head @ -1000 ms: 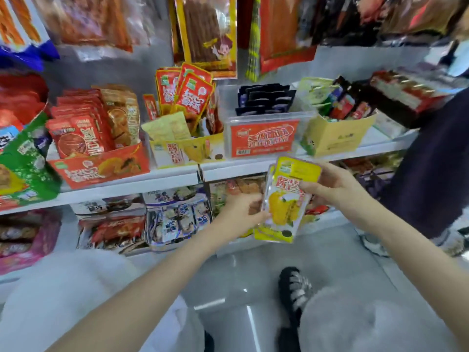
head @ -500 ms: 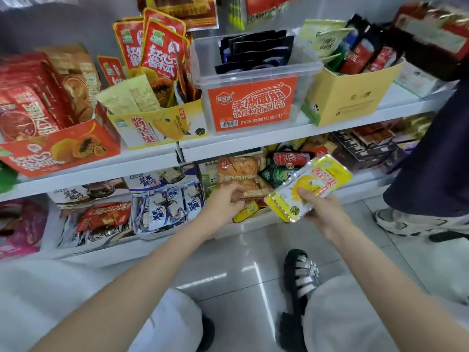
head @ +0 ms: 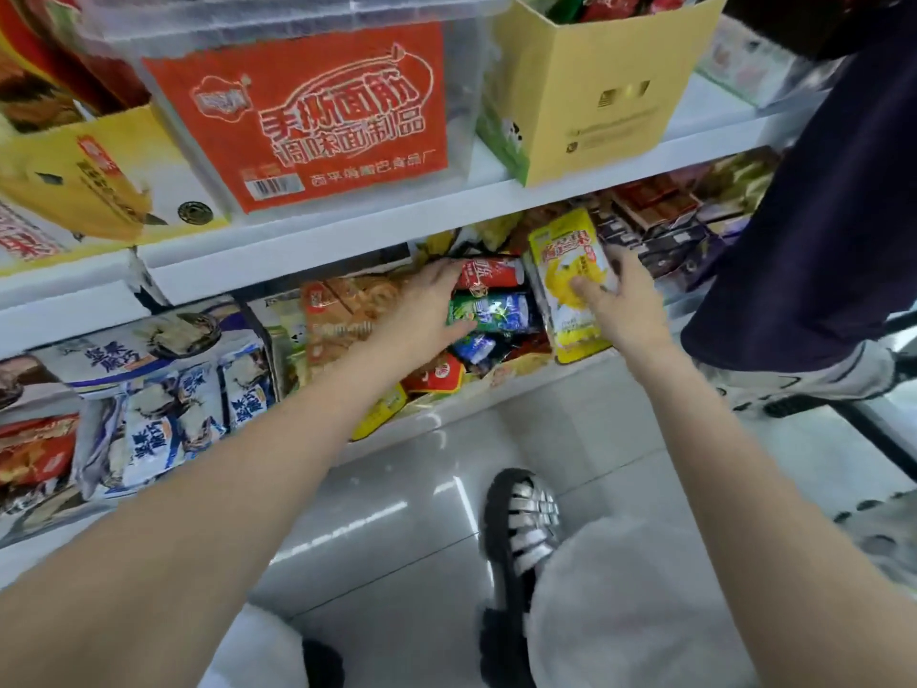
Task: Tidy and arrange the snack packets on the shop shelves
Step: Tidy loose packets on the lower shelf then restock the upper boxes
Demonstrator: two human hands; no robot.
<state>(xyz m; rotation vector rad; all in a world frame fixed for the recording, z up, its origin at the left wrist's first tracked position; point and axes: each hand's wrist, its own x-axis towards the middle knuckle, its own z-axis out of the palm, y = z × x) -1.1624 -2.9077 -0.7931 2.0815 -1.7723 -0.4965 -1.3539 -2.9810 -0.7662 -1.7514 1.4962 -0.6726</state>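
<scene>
Both hands reach into the lower shelf point(head: 446, 414) at centre frame. Right hand point(head: 627, 300) pinches a yellow snack packet point(head: 565, 270), thumb across its front and fingers curled behind its right edge; packet stands roughly upright, tilted slightly left, its lower end down among the loose packets at the shelf front. Left hand point(head: 422, 310) lies flat with fingers spread and straight over the mixed pile, fingertips touching a red packet point(head: 491, 275) and a green-and-blue packet point(head: 489, 310) just left of the yellow one. Orange-brown packets point(head: 342, 310) sit under the left wrist. Blue-and-white packets point(head: 163, 404) fill the shelf at lower left. Upper shelf point(head: 347, 230) carries a clear bin with an orange label point(head: 307, 116) at top centre and a yellow carton point(head: 595, 86) to its right. Second person's dark trouser leg point(head: 818, 216) at right edge. Black-and-silver sandal point(head: 521, 528) on the grey floor point(head: 397, 513) below.
</scene>
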